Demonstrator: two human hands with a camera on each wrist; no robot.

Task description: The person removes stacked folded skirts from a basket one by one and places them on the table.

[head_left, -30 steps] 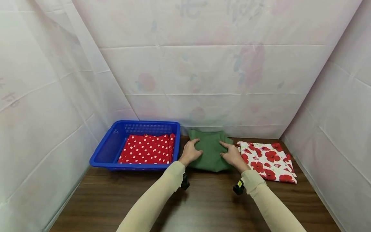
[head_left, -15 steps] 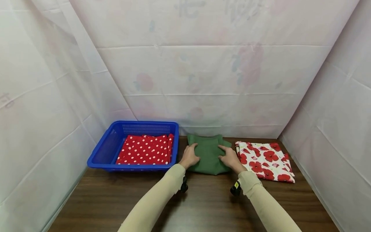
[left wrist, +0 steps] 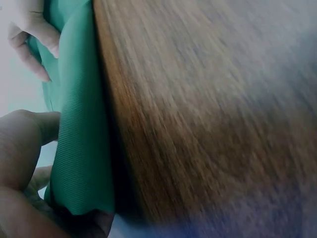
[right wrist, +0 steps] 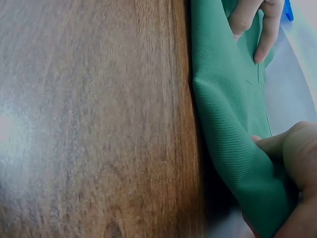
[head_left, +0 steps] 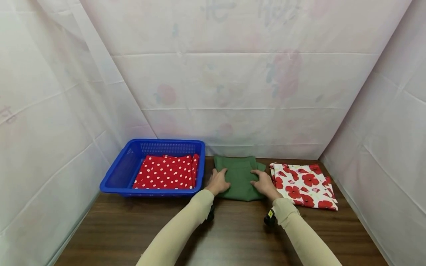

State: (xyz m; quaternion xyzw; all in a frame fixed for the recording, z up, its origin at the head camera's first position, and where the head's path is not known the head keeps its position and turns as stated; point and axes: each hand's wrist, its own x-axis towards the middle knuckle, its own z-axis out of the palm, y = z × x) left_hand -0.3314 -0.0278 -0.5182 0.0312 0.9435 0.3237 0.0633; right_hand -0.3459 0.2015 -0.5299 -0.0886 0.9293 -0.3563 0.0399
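Observation:
A folded green cloth (head_left: 241, 181) lies near the back of the table between both hands. My left hand (head_left: 217, 181) grips its left side; in the left wrist view the thumb (left wrist: 49, 124) is on top and a fingertip (left wrist: 104, 220) shows under the cloth's edge. On the right side, my right hand (head_left: 264, 183) holds the cloth, its thumb (right wrist: 267, 144) on top in the right wrist view and its other fingers mostly hidden. The cloth's near edge bulges in a rounded fold.
Left of the green cloth stands a blue plastic basket (head_left: 116, 181) holding a folded red polka-dot cloth (head_left: 164, 171). A folded white cloth with red flowers (head_left: 303, 184) lies to the right, close by the right hand. Pale sheets (head_left: 233, 74) hang behind and at both sides of the brown table (head_left: 239, 236).
The green cloth has come slightly nearer, its back edge now lower in the head view. Both hands have drawn back a little, from fingers spread on top to holding its sides.

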